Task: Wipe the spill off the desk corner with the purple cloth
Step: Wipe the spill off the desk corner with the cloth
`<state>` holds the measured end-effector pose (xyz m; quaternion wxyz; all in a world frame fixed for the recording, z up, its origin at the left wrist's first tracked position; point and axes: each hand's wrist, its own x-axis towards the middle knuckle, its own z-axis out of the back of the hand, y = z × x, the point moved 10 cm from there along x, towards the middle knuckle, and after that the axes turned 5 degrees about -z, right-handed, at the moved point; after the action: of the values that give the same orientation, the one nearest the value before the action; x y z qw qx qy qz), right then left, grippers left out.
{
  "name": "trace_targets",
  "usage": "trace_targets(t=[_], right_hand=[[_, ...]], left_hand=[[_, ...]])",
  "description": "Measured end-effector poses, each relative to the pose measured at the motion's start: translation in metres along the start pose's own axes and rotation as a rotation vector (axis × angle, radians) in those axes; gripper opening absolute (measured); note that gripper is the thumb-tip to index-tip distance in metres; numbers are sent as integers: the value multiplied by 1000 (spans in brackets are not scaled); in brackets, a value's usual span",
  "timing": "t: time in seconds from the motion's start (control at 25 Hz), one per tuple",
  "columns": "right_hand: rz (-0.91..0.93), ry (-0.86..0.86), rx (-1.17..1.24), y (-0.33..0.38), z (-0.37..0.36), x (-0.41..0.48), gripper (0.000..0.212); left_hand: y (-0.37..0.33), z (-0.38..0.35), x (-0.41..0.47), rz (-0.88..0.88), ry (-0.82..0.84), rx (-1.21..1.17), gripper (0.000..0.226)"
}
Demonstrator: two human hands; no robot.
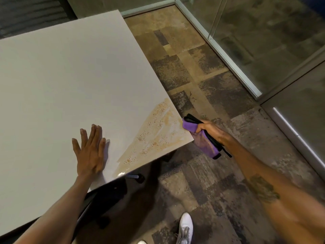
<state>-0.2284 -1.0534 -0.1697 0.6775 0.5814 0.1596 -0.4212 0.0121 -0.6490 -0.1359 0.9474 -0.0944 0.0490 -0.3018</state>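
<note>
The right hand (pixel 210 130) is clenched around the bunched purple cloth (pixel 202 138), held just off the desk (pixel 61 76) beside its near corner; its fingers are mostly hidden under the fabric, and a black edging or strap runs along the cloth, hard to identify. The cloth hangs over the floor (pixel 202 76), not touching the tan, speckled spill (pixel 158 131) that smears the corner. The left hand (pixel 89 150) lies flat, fingers spread, on the desk beside the spill. A white shoe (pixel 184 228) shows below, partly cut off.
</note>
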Motion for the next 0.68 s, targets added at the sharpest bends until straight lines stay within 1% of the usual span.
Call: trace_targets(t=[0.16,0.28,0.36,0.44,0.48,0.6,0.68], right_hand=[[52,-22,71,-22,-5,-30,47],[100,7,186,-29,-18,-54,54],[108,-54,298,-39,-26,-59,45],[96,-125,463,-54,-44,-62,34],[94,-147,541,-57,-56,-63,32],[85,-212,690,-50,-77,-58,29],[81,-275,706,-43,-71,-51,39]], left_hand=[[0,1,2,-18,-16,-7,58],[0,-2,1,-27,-19,-52,59],[-1,-2,1,-38,-21,-53,58],[-2,-2,1,-46,-23,-26,60],[-2,-1,2,-48,-24,-19,60],[0,0,2,-52,-35,-27,60],[-1,1,3,-51,-38,-38,58]])
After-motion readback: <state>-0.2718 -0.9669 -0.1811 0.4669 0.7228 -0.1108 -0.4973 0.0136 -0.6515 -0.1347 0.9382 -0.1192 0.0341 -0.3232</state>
